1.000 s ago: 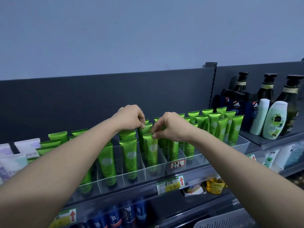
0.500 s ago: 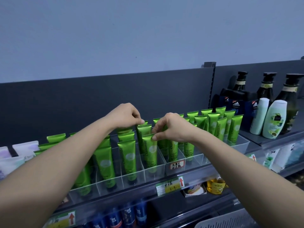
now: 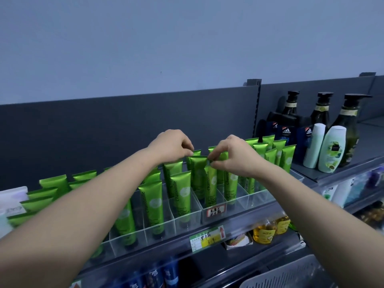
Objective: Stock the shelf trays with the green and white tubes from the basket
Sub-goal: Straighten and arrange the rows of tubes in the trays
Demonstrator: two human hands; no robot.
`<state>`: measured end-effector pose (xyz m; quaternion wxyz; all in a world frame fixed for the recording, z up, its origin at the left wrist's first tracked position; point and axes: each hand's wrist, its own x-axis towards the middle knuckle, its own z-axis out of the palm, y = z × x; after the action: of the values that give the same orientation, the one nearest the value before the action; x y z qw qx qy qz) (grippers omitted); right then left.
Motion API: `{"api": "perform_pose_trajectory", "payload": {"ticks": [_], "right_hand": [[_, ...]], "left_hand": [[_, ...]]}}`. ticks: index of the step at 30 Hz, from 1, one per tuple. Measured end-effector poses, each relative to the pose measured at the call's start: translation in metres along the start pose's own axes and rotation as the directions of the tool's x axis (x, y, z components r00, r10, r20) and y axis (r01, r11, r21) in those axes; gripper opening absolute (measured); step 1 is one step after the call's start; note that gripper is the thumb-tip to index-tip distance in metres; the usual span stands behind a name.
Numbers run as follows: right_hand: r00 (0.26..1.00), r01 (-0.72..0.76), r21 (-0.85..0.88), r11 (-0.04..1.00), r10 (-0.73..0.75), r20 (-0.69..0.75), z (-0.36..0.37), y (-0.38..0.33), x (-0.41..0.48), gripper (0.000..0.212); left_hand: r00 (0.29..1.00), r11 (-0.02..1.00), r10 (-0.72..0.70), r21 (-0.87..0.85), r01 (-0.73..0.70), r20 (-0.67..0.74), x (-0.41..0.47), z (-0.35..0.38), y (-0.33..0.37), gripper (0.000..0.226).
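Shifted right: left hand [image 3: 172,146], right hand [image 3: 232,157] pinch glossy flat-crimped tube [image 3: 198,170].

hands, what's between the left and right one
The crimped top of one green tube, its corners pinched by the left hand and right hand, head view.
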<state>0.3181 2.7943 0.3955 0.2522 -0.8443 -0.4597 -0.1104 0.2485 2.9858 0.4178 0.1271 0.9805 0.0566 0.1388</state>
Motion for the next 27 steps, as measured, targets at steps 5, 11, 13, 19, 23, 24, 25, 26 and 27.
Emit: {"api": "perform_pose_trajectory", "payload": {"ticks": [5,11,13,19,23,24,25,26,27], "right_hand": [[1.0,0.013,-0.035,0.999,-0.013,-0.012,0.006,0.009,-0.001,0.015],[1.0,-0.006,0.037,0.999,0.006,0.0,0.006,0.008,0.001,0.012],[1.0,-0.006,0.048,0.999,0.005,0.009,0.005,0.007,0.001,0.012],[0.999,-0.024,0.067,0.997,0.023,0.028,0.001,0.004,-0.001,0.013],[0.999,-0.017,0.098,0.995,0.014,0.031,0.003,0.002,-0.001,0.012],[0.999,-0.017,0.103,0.995,0.014,0.029,0.004,0.001,-0.002,0.011],[1.0,-0.016,0.104,0.994,0.013,0.029,0.003,0.0,-0.003,0.012],[1.0,-0.015,0.103,0.995,0.012,0.029,0.003,-0.002,-0.004,0.012],[1.0,-0.012,0.106,0.994,0.009,0.03,0.003,-0.003,-0.004,0.012]], "left_hand": [[0.999,0.995,0.038,0.095,-0.04,0.024,0.007,0.011,0.008,0.012],[1.0,0.998,0.012,0.061,-0.012,0.007,0.008,0.012,0.008,0.008],[1.0,0.999,0.003,0.043,-0.003,0.008,0.008,0.013,0.007,0.008],[1.0,0.999,-0.01,0.032,0.01,0.008,0.009,0.013,0.008,0.009],[1.0,1.0,-0.005,0.029,0.004,0.015,0.008,0.013,0.009,0.009],[1.0,1.0,-0.005,0.031,0.005,0.015,0.009,0.013,0.009,0.009],[1.0,0.999,-0.007,0.031,0.007,0.015,0.009,0.013,0.01,0.009],[1.0,1.0,-0.011,0.029,0.01,0.014,0.009,0.013,0.01,0.009],[1.0,1.0,-0.013,0.027,0.013,0.014,0.009,0.013,0.01,0.01]]}}
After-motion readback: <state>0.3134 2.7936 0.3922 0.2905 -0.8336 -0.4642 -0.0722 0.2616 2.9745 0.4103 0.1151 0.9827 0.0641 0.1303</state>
